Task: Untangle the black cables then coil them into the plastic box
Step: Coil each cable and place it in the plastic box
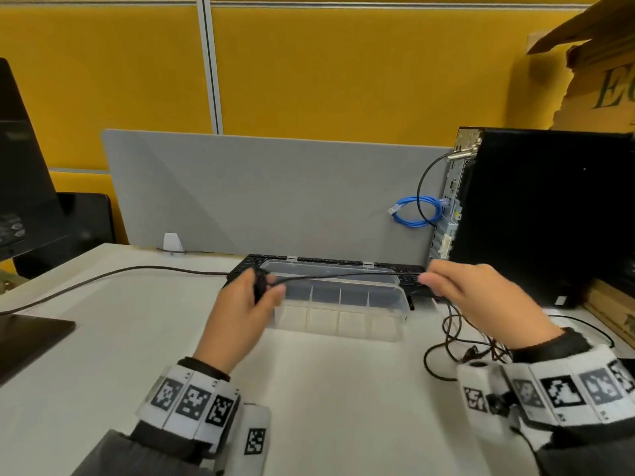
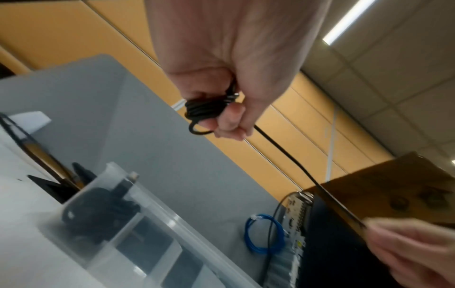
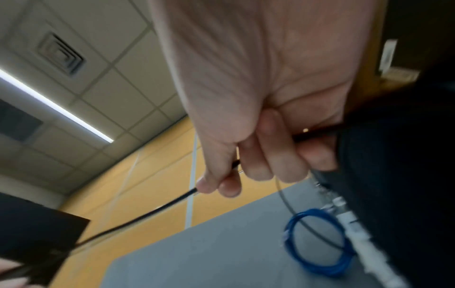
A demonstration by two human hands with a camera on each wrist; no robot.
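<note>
My left hand (image 1: 256, 290) grips a small coil of black cable (image 2: 206, 110) wound round its fingers, just left of the clear plastic box (image 1: 338, 319). From the coil a taut black cable (image 1: 343, 275) runs right above the box to my right hand (image 1: 436, 281), which pinches it between thumb and fingers (image 3: 221, 185). More black cable (image 1: 457, 341) lies tangled on the desk under my right wrist. The box has several compartments; something black (image 2: 98, 210) sits in its left end.
A black keyboard (image 1: 409, 269) lies behind the box. A black computer tower (image 1: 536, 214) stands at the right with a blue cable loop (image 1: 417, 211) beside it. A monitor (image 1: 24, 187) and its cable (image 1: 103, 276) are at the left. A grey divider (image 1: 261, 194) stands behind.
</note>
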